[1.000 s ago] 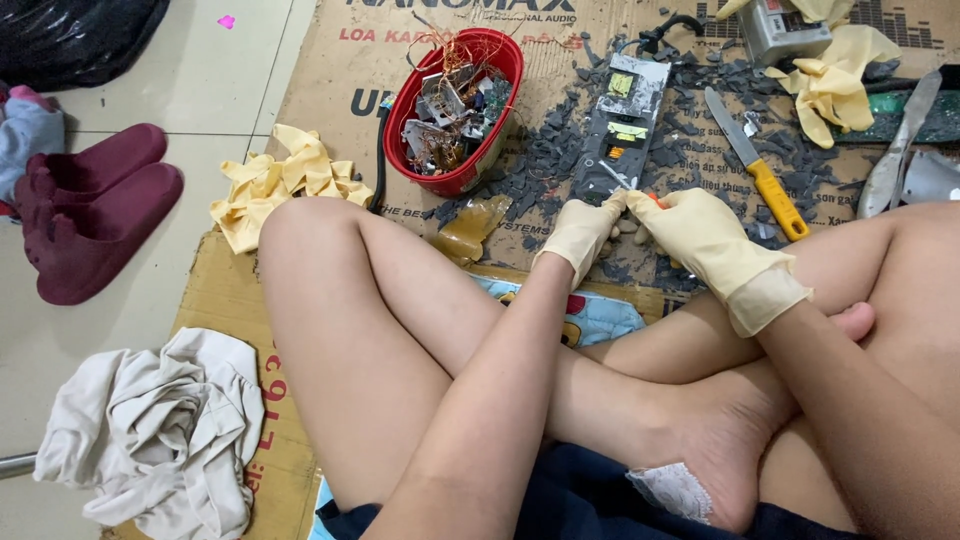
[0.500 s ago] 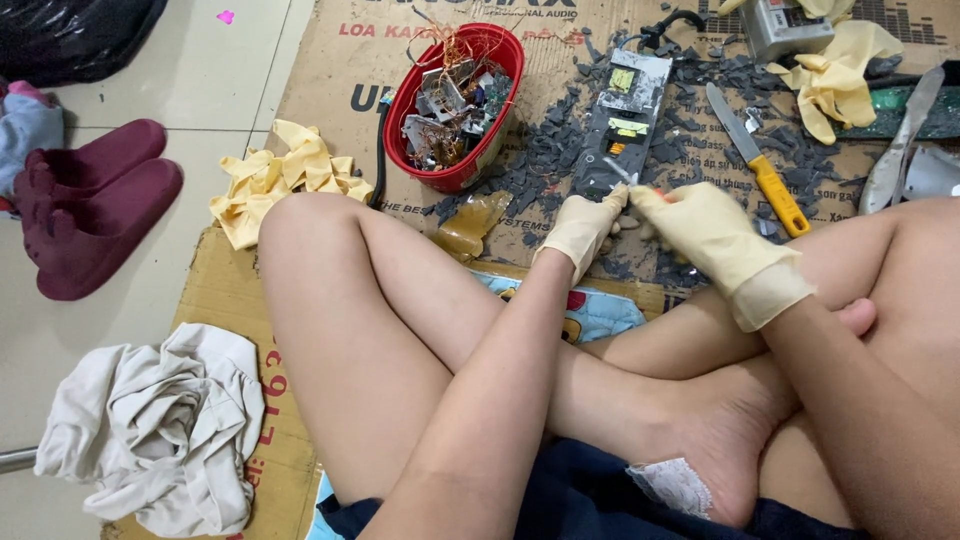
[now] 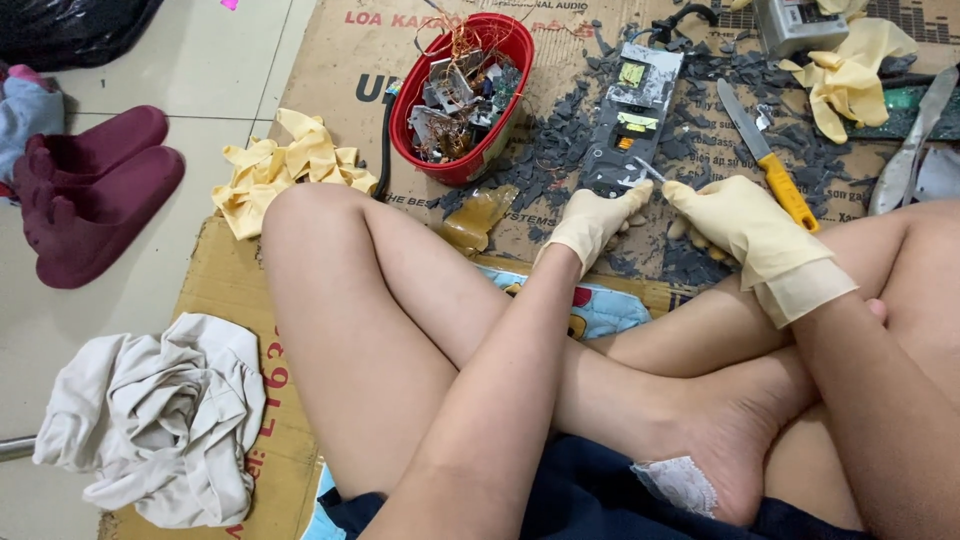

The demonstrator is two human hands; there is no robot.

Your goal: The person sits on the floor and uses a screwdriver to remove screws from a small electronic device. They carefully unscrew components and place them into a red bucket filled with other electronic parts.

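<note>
The circuit board (image 3: 628,125), long and dark with yellow parts, lies near the cardboard sheet's (image 3: 330,60) far edge amid grey plastic shards. The gloved left hand (image 3: 592,222) pins its near end; the gloved right hand (image 3: 735,215) pinches what seems a thin metal pick (image 3: 650,171). A slip could pierce the thin latex.

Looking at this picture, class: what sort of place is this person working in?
Probably a makeshift floor workspace for stripping old electronics: flattened cardboard on floor tiles, a red basket of wire and metal scrap, and a circuit board amid grey plastic chips.
</note>
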